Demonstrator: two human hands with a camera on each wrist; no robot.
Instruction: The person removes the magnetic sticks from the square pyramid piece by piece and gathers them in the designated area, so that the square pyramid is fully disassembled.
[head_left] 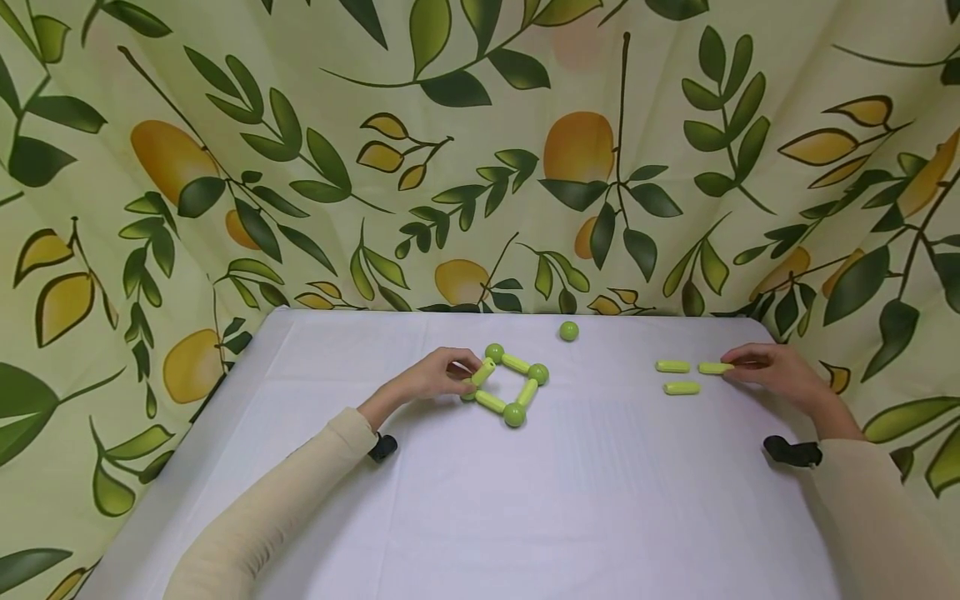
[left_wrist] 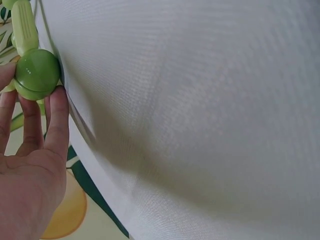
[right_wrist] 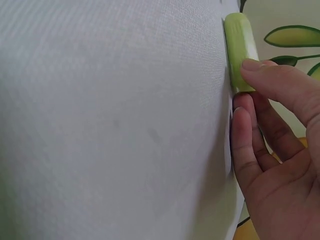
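My left hand [head_left: 438,373] grips the left corner ball [left_wrist: 37,74] of a four-sided figure made of light green rods and darker green balls. From that ball a rod [head_left: 484,372] slants up toward the back ball [head_left: 494,352], its tip overlapping it in the head view. The other corners are a right ball [head_left: 538,374] and a front ball [head_left: 513,415], with rods between. Far to the right, my right hand [head_left: 780,377] pinches one end of a loose light green rod [right_wrist: 240,47] between thumb and fingers, close over the tabletop.
Two more loose rods lie beside the right hand, a back rod [head_left: 672,367] and a front rod [head_left: 682,388]. A single green ball [head_left: 569,331] sits near the table's back edge. The white-covered table [head_left: 600,500] is bordered by a leaf-patterned curtain [head_left: 487,167].
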